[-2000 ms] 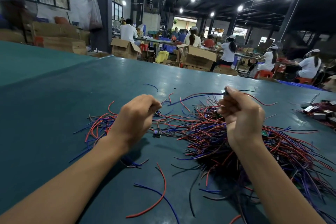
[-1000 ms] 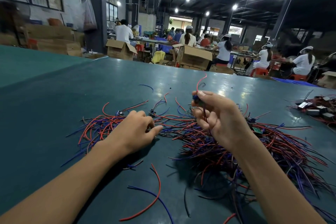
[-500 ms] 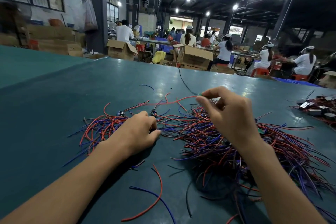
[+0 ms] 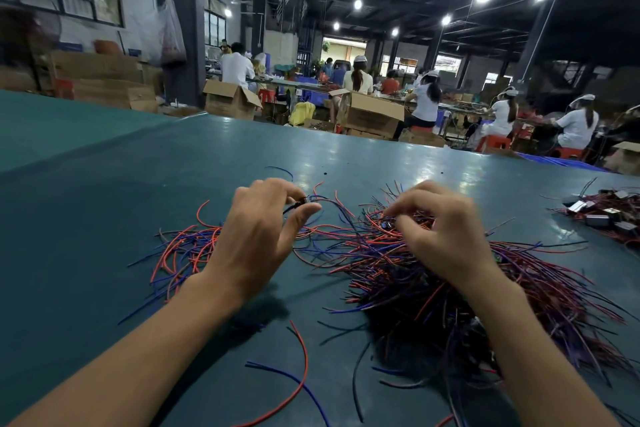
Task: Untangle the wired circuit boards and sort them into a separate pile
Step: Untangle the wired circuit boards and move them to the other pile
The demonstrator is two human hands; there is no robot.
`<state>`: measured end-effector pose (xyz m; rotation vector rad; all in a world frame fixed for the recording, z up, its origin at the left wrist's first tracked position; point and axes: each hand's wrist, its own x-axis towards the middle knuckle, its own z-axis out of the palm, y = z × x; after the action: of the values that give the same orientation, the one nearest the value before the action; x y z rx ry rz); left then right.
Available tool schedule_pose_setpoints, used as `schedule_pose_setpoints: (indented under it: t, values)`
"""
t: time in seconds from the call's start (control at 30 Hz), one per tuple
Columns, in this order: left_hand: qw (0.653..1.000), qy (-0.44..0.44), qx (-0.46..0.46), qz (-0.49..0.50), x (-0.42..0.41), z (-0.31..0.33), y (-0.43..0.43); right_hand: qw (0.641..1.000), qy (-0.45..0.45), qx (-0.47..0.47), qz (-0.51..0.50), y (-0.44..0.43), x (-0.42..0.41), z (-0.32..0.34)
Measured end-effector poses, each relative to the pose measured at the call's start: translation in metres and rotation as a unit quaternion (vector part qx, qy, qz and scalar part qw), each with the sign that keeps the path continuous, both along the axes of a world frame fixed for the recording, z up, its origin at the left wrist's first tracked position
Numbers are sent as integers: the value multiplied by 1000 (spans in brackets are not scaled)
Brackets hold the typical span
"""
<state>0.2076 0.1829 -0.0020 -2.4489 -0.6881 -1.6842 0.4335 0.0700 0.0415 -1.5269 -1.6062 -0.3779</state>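
Two hands work over a green tabletop (image 4: 104,204). A small wired board (image 4: 305,200) is pinched between thumb and forefinger of the left hand (image 4: 256,239), beside the smaller pile (image 4: 183,250). Wires of the tangled pile (image 4: 415,274) are pinched by the curled fingers of the right hand (image 4: 446,236). Bare tabletop is left open leftward and toward the far edge. Another heap (image 4: 602,215) is seen near the right edge.

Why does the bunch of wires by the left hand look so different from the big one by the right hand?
The left bunch is thin and spread flat, so the green table shows through; the right pile is thick, heaped and dark. The right hand digs into the right pile, while the left hand, beside the left bunch, pinches a small wired part. Both are red and blue wires.
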Motion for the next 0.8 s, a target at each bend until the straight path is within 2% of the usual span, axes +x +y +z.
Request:
schedule_pose_setpoints:
  t: [0.07,0.17,0.33,0.43,0.53,0.63,0.73,0.8]
  values:
    - [998,-21,28,-51,-1,0,-1,982,134,-61,116,5,-24,-2]
    - [988,-33,57,-137,0,-1,-3,922,283,-140,222,10,-53,-10]
    - [985,-25,55,-161,3,1,-9,816,485,-76,306,17,-62,-13]
    - [988,-9,66,-139,7,1,-11,792,538,-34,286,16,-59,-10]
    - [992,-21,66,-107,9,0,-12,787,575,8,222,13,-46,-3]
    - [994,-15,57,-94,7,-2,-7,761,625,65,165,10,-21,4]
    - [995,8,7,-101,4,-3,-3,732,656,107,147,8,-4,5]
    - [990,-4,-71,-118,5,-3,0,725,661,120,154,9,0,4]
